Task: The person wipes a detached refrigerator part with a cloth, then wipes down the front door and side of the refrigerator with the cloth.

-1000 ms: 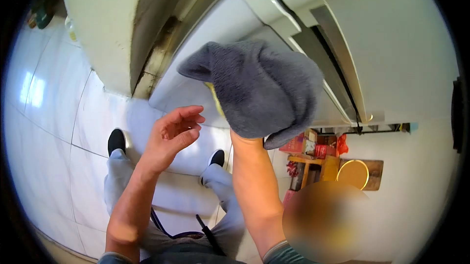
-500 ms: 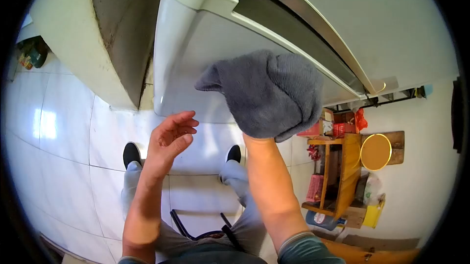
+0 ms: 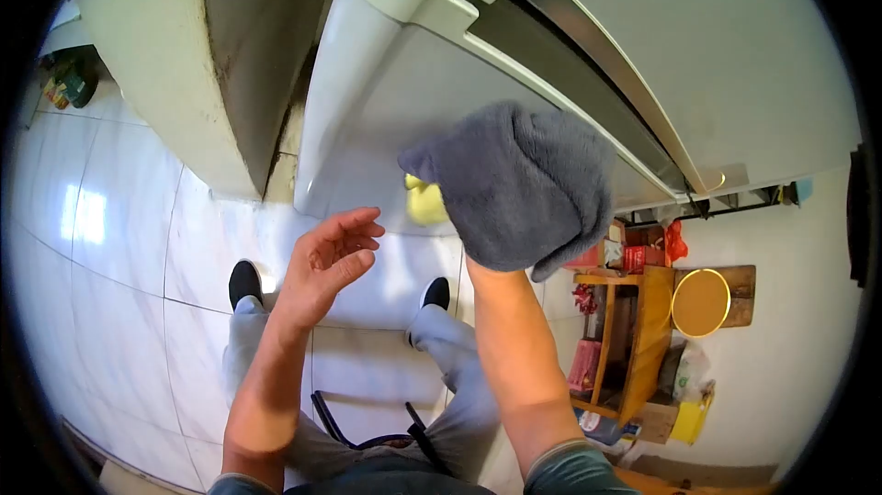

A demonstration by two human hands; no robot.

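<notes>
A thick grey cloth (image 3: pixel 524 183) is draped over my right hand, against or just in front of the pale, glossy lower door (image 3: pixel 377 118) of a refrigerator. The cloth hides the fingers; only my right forearm (image 3: pixel 514 339) shows below it. A yellow patch (image 3: pixel 425 203) shows at the cloth's left edge; I cannot tell whether it is the cloth's other side or a separate thing. My left hand (image 3: pixel 331 261) hangs in the air near the door's lower edge, fingers loosely bent and apart from the thumb, holding nothing.
A dark recessed handle strip (image 3: pixel 588 73) runs above the lower door. A wall edge (image 3: pixel 220 82) stands close at left. On the right are a wooden shelf unit (image 3: pixel 648 339) with boxes and a round, yellow-rimmed object (image 3: pixel 701 303). My feet stand on white floor tiles (image 3: pixel 119 311).
The grey cloth has shifted slightly right and down with my right hand, and the yellow patch has come into view. The camera view has moved a little. My left hand keeps its pose.
</notes>
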